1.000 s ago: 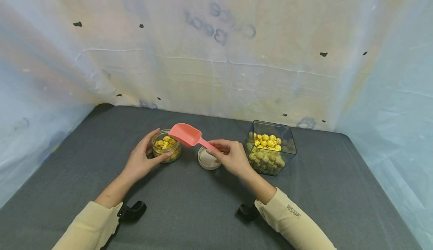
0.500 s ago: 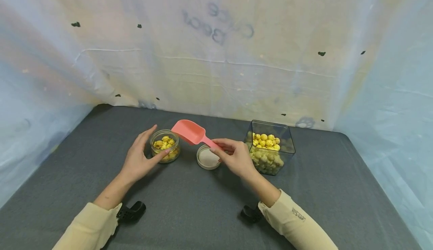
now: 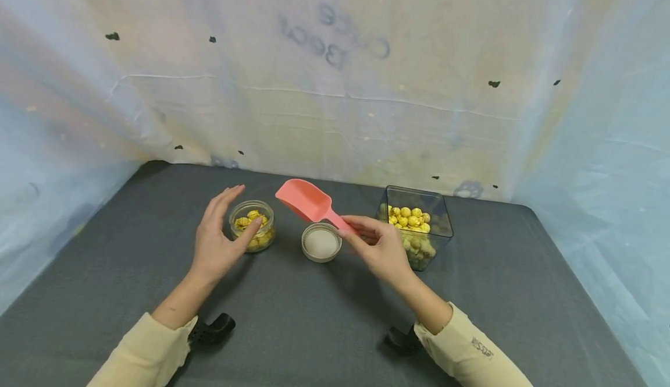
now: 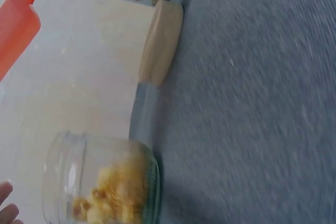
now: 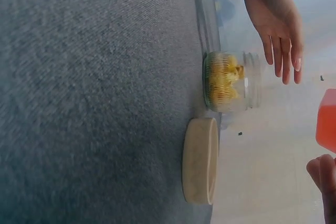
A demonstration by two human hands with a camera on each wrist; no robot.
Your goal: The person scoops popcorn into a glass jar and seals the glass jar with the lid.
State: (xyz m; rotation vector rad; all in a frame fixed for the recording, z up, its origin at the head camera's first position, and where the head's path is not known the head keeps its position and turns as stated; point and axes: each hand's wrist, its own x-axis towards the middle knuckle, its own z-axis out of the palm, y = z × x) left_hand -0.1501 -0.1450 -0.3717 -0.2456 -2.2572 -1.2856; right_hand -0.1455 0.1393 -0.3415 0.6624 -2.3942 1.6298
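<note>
My right hand (image 3: 384, 247) pinches the handle of a pink scoop (image 3: 306, 199), held in the air above and behind the jar lid. The scoop's bowl looks empty. A glass jar (image 3: 267, 239) partly filled with yellow popcorn stands at the left, its mouth uncovered. Beside the jar my left hand (image 3: 217, 244) hovers with fingers spread, apart from the glass in the right wrist view. A pale round lid (image 3: 321, 242) lies inside up on the table between jar and bin. The clear dark-tinted square bin (image 3: 442, 224) holds more popcorn (image 3: 410, 219), partly hidden by my right hand.
A dark grey cloth covers the table (image 3: 314, 329). Pale plastic sheeting (image 3: 335, 102) hangs behind the table and along both sides. Black bands (image 3: 211, 330) show at both wrists.
My right hand has drawn the scoop away from over the jar, toward the right. The left hand has lifted and come away from the jar.
</note>
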